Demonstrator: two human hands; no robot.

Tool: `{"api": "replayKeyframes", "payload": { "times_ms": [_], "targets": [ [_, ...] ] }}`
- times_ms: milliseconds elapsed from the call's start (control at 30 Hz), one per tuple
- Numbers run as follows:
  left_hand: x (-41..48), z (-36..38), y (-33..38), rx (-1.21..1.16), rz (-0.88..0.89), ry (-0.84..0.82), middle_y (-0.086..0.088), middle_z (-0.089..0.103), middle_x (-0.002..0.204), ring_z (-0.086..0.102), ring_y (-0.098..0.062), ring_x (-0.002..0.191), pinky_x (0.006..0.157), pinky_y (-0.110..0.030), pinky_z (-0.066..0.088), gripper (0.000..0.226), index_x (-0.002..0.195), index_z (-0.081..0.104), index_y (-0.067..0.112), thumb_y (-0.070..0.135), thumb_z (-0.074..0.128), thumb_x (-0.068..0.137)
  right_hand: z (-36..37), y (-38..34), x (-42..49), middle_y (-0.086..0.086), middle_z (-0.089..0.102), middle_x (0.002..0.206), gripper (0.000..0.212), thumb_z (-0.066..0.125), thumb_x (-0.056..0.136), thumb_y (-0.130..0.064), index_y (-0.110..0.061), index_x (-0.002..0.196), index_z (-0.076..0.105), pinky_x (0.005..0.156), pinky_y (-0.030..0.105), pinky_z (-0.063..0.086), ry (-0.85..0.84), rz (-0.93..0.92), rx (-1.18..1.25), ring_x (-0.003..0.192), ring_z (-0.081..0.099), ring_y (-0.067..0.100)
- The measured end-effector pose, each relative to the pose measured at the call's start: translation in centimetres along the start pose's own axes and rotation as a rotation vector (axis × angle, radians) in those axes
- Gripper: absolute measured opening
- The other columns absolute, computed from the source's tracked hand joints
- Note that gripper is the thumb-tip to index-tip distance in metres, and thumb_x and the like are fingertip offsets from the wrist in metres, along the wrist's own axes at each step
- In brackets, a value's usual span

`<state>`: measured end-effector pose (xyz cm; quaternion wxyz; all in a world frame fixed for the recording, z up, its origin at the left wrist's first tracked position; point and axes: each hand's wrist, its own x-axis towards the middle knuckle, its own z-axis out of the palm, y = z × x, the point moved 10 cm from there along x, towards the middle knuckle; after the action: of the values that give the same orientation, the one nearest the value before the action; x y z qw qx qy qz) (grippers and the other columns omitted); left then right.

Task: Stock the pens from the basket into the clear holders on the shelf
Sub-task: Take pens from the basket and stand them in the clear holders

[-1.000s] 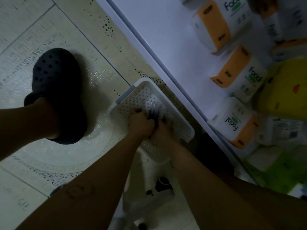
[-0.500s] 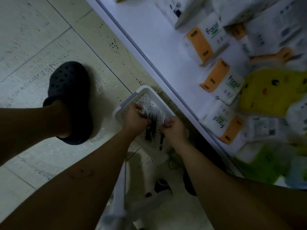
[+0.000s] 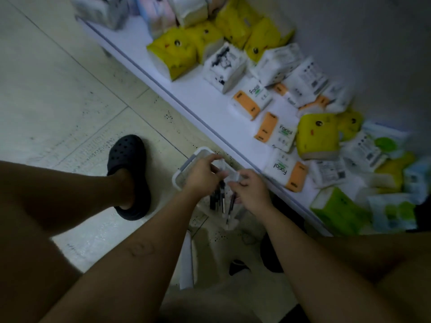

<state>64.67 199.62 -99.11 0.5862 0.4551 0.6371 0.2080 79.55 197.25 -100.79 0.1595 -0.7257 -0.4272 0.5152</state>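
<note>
Gripping pens (image 3: pixel 219 198) over basket (image 3: pixel 186 167) | tissue packs (image 3: pixel 283 169) crowd shelf (image 3: pixel 210 106) | clog (image 3: pixel 130 164) nearby

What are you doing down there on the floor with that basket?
A person is bent over a white basket on the floor, beside a low shelf stacked with tissue packs. The left hand and right hand both grip a bunch of dark pens just above the basket. No clear holders show in this view.
</note>
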Motion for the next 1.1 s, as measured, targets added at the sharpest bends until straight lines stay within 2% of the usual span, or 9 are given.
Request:
{"api": "replayKeyframes", "payload": {
  "times_ms": [133, 300, 400, 567, 633, 767, 900, 1000, 1100],
  "targets": [
    [-2.4, 0.6, 4.2, -0.047, 0.102, -0.025, -0.007, 0.066, 0.091, 0.070, -0.019, 0.078, 0.075, -0.047, 0.059, 0.036, 0.128, 0.053, 0.026, 0.019, 0.060, 0.094, -4.2, -4.0, -2.3, 0.009, 0.063, 0.093, 0.028, 0.069, 0.088, -0.018, -0.017, 0.114, 0.058, 0.051, 0.028, 0.052, 0.083, -0.124, 0.044, 0.075, 0.068, 0.027],
    [-5.4, 1.4, 11.0, -0.064, 0.271, -0.069, -0.010, 0.066, 0.091, 0.071, -0.020, 0.072, 0.070, -0.037, 0.060, 0.030, 0.121, 0.060, 0.025, 0.012, 0.060, 0.094, -9.8, -8.1, -6.7, -0.005, 0.062, 0.089, 0.044, 0.071, 0.087, -0.017, -0.027, 0.128, 0.059, 0.064, 0.040, 0.059, 0.254, -0.280, 0.114, 0.074, 0.069, 0.023],
    [-7.4, 1.3, 15.2, -0.054, 0.380, -0.072, -0.006, 0.064, 0.084, 0.071, -0.016, 0.071, 0.066, -0.030, 0.059, 0.029, 0.119, 0.062, 0.026, 0.011, 0.061, 0.094, -12.4, -10.5, -9.5, -0.002, 0.063, 0.088, 0.039, 0.069, 0.088, -0.011, -0.034, 0.119, 0.060, 0.065, 0.041, 0.059, 0.292, -0.387, 0.192, 0.073, 0.071, 0.022],
    [-10.2, 1.0, 22.8, 0.004, 0.579, -0.057, -0.004, 0.066, 0.084, 0.068, -0.020, 0.080, 0.074, -0.046, 0.058, 0.034, 0.120, 0.061, 0.031, 0.012, 0.062, 0.092, -17.0, -14.5, -14.1, -0.002, 0.061, 0.085, 0.034, 0.068, 0.087, -0.005, -0.026, 0.112, 0.061, 0.055, 0.021, 0.051, 0.359, -0.512, 0.281, 0.069, 0.071, 0.018],
    [-11.7, 1.1, 26.1, -0.009, 0.645, -0.060, -0.004, 0.066, 0.083, 0.068, -0.022, 0.079, 0.074, -0.049, 0.057, 0.035, 0.118, 0.062, 0.031, 0.009, 0.063, 0.090, -19.1, -16.1, -15.8, 0.000, 0.063, 0.087, 0.034, 0.069, 0.087, -0.005, -0.033, 0.106, 0.063, 0.058, 0.025, 0.052, 0.397, -0.558, 0.302, 0.071, 0.072, 0.019],
    [-15.5, 1.7, 32.3, -0.047, 0.787, -0.089, -0.004, 0.067, 0.084, 0.068, -0.027, 0.077, 0.075, -0.049, 0.057, 0.033, 0.115, 0.065, 0.023, 0.005, 0.066, 0.087, -23.3, -19.7, -20.2, 0.000, 0.064, 0.090, 0.044, 0.071, 0.083, -0.007, -0.048, 0.096, 0.063, 0.074, 0.046, 0.058, 0.490, -0.697, 0.288, 0.078, 0.071, 0.022],
    [-19.9, 1.9, 37.9, -0.043, 0.925, -0.121, -0.005, 0.067, 0.090, 0.068, -0.026, 0.080, 0.076, -0.045, 0.058, 0.033, 0.107, 0.067, 0.033, 0.007, 0.068, 0.086, -27.1, -22.8, -25.5, -0.008, 0.060, 0.086, 0.042, 0.072, 0.083, -0.010, -0.048, 0.097, 0.061, 0.078, 0.049, 0.057, 0.598, -0.830, 0.261, 0.081, 0.068, 0.021],
    [-23.6, 2.4, 41.5, -0.036, 1.028, -0.168, -0.013, 0.068, 0.092, 0.067, -0.026, 0.077, 0.073, -0.034, 0.059, 0.033, 0.106, 0.067, 0.029, 0.003, 0.068, 0.086, -29.3, -24.5, -29.4, -0.009, 0.060, 0.086, 0.043, 0.071, 0.084, -0.011, -0.050, 0.095, 0.061, 0.078, 0.050, 0.056, 0.661, -0.916, 0.244, 0.081, 0.068, 0.022],
    [-27.0, 2.9, 44.1, -0.027, 1.125, -0.207, -0.012, 0.068, 0.091, 0.066, -0.026, 0.078, 0.072, -0.032, 0.058, 0.033, 0.111, 0.068, 0.022, 0.001, 0.068, 0.085, -30.9, -25.4, -33.4, -0.013, 0.059, 0.089, 0.042, 0.071, 0.086, -0.016, -0.055, 0.097, 0.060, 0.078, 0.048, 0.057, 0.715, -0.977, 0.207, 0.079, 0.068, 0.017]
  ]
}}
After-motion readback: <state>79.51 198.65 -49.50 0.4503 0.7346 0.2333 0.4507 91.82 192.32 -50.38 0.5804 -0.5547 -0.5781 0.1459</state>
